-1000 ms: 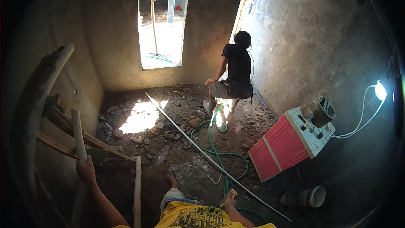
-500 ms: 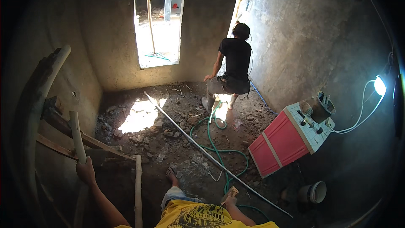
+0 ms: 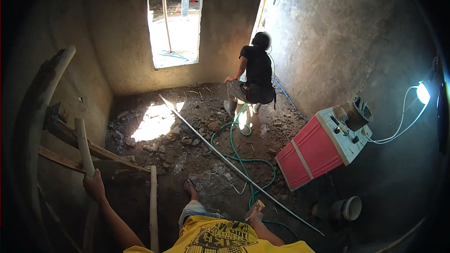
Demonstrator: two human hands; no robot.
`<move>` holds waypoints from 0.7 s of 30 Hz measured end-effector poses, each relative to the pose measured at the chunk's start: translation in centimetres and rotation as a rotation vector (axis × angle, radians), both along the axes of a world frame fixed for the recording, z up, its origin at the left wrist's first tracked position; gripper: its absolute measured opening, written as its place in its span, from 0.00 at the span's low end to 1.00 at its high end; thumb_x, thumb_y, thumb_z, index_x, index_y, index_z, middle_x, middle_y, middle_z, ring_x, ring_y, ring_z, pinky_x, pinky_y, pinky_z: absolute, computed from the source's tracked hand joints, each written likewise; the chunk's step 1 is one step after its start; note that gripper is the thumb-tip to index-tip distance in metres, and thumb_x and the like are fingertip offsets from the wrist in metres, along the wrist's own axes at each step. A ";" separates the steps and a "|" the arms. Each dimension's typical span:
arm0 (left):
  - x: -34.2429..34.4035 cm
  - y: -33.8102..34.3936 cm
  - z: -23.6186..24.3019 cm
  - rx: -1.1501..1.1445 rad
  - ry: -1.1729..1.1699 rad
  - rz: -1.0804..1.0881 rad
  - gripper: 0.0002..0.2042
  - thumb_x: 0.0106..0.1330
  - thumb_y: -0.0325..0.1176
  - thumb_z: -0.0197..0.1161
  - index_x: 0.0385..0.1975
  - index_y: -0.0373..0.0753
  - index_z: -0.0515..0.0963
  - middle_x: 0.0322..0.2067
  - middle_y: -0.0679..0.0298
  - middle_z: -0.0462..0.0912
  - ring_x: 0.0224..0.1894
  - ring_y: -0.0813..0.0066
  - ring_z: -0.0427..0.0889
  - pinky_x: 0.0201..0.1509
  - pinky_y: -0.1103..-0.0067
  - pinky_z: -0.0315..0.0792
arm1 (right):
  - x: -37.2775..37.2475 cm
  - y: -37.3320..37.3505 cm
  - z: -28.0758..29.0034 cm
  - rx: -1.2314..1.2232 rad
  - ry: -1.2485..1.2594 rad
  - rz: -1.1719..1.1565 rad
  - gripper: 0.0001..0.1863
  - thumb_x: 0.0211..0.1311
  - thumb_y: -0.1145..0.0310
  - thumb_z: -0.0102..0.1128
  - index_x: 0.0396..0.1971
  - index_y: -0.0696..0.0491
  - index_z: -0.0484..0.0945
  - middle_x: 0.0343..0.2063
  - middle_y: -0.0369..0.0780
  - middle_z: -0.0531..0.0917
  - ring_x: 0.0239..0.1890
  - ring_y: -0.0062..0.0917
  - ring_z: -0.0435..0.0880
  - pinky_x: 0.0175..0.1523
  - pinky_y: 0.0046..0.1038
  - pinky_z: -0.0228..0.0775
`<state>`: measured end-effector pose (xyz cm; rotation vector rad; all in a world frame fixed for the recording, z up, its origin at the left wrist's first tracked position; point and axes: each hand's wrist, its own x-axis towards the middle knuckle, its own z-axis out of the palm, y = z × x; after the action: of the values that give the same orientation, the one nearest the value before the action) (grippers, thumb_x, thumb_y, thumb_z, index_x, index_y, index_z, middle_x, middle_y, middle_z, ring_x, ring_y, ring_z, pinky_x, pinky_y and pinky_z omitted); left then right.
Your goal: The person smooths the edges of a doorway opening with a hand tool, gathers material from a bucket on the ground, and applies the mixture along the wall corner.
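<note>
My left hand is closed around a pale wooden pole at the left, which rises above my grip. Close to my right side, my right hand grips a small tan wooden piece; its full shape is hidden. Beside my left arm stands another light pole. Dark planks slant behind the gripped pole, and a thick curved pole leans nearer the left wall.
A person in a black shirt squats by the doorway. A long white pipe and green hose cross the rubble floor. At the right are a pink cabinet, a white bucket and a lit lamp.
The person by the doorway has sunk from a bent stance into a deeper squat. My hands keep their grips, and the view has shifted slightly.
</note>
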<state>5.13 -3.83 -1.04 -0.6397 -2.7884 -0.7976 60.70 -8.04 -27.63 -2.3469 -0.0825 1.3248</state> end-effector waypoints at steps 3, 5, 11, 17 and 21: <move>0.1 0.3 -0.1 0.011 -0.011 -0.019 0.22 0.53 0.45 0.59 0.35 0.28 0.76 0.33 0.47 0.80 0.38 0.50 0.79 0.41 0.63 0.72 | 0.5 -0.1 -0.3 -0.014 0.032 -0.007 0.29 0.66 0.53 0.42 0.51 0.66 0.62 0.44 0.48 0.73 0.43 0.37 0.75 0.44 0.37 0.67; 0.4 0.3 0.1 0.017 -0.010 -0.018 0.21 0.53 0.45 0.59 0.35 0.28 0.76 0.33 0.47 0.80 0.39 0.50 0.78 0.41 0.63 0.71 | 0.4 -0.1 -0.4 -0.021 -0.003 -0.015 0.29 0.65 0.53 0.43 0.52 0.66 0.62 0.46 0.49 0.73 0.44 0.37 0.75 0.44 0.36 0.67; -0.7 0.4 -1.1 0.039 0.036 -0.028 0.21 0.53 0.45 0.60 0.35 0.29 0.76 0.33 0.47 0.80 0.39 0.50 0.78 0.42 0.63 0.71 | 1.2 -0.7 -3.9 0.066 -0.099 -0.026 0.27 0.64 0.48 0.43 0.33 0.63 0.71 0.21 0.39 0.72 0.18 0.27 0.69 0.25 0.34 0.61; 0.0 0.2 -0.1 0.023 -0.028 -0.010 0.22 0.52 0.45 0.60 0.36 0.29 0.76 0.33 0.47 0.80 0.39 0.49 0.78 0.42 0.62 0.71 | 0.6 -0.1 -2.1 0.002 -0.004 -0.043 0.29 0.65 0.54 0.43 0.52 0.66 0.62 0.48 0.51 0.72 0.47 0.39 0.74 0.48 0.37 0.68; -0.7 0.5 -0.8 0.028 -0.007 -0.017 0.22 0.52 0.46 0.60 0.35 0.28 0.76 0.33 0.46 0.80 0.39 0.49 0.78 0.41 0.62 0.71 | 1.8 -0.8 -4.8 0.072 -0.010 -0.047 0.29 0.66 0.53 0.42 0.52 0.66 0.61 0.48 0.51 0.72 0.47 0.39 0.74 0.48 0.36 0.68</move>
<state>4.44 -3.31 -1.85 -0.6582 -2.7771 -0.8418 62.49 -8.82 -32.39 -2.2816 -0.0758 1.2670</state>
